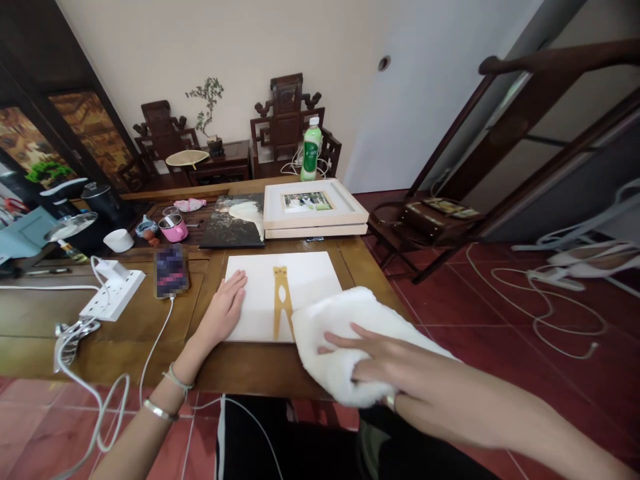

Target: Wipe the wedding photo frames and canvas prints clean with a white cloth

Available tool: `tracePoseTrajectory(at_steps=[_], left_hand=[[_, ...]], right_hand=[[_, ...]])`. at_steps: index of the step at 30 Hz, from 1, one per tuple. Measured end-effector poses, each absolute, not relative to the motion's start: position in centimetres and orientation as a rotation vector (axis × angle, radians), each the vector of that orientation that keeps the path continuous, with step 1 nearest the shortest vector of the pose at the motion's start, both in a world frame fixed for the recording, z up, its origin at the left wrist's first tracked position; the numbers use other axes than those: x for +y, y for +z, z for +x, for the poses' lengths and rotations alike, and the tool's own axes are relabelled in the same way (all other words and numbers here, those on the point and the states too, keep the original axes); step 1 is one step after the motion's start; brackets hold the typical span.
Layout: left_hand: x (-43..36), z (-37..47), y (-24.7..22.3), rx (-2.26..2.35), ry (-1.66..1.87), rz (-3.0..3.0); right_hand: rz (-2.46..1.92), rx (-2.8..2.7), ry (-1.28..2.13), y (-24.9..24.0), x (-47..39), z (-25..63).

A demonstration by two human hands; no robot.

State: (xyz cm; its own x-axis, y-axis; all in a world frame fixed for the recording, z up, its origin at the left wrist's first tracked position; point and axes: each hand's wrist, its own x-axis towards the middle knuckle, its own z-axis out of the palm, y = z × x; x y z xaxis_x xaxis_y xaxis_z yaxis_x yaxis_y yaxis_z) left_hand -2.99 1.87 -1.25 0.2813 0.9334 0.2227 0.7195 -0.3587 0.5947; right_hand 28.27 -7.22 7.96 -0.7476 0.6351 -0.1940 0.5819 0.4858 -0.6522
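Observation:
A white board with a gold stand strip down its middle lies flat on the wooden table. My left hand rests flat on the board's left edge, fingers spread. My right hand presses a fluffy white cloth that lies over the board's near right corner, the fingers spread over the cloth and its near end bunched under the palm.
Behind the board lie two stacked pale picture frames, a dark print and a green bottle. A phone, a white power strip, a pink cup and a white bowl sit left. Cables trail on the red floor.

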Motion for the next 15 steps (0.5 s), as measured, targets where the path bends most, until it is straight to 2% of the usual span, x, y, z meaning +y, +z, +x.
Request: tracePoseTrajectory(at_steps=[4, 10, 15], left_hand=[[1.9, -3.0, -1.3, 1.491, 0.779, 2.186], [1.9, -3.1, -1.3, 1.481, 0.782, 2.196], [2.0, -3.2, -1.3, 1.477, 0.79, 2.206]], right_hand=[[-1.152, -2.716, 0.951, 7.0, -3.1, 27.9], [-1.146, -2.708, 0.529, 3.7, 4.8, 26.3], [-1.158, -2.711, 0.239, 2.2, 6.8, 24.9]])
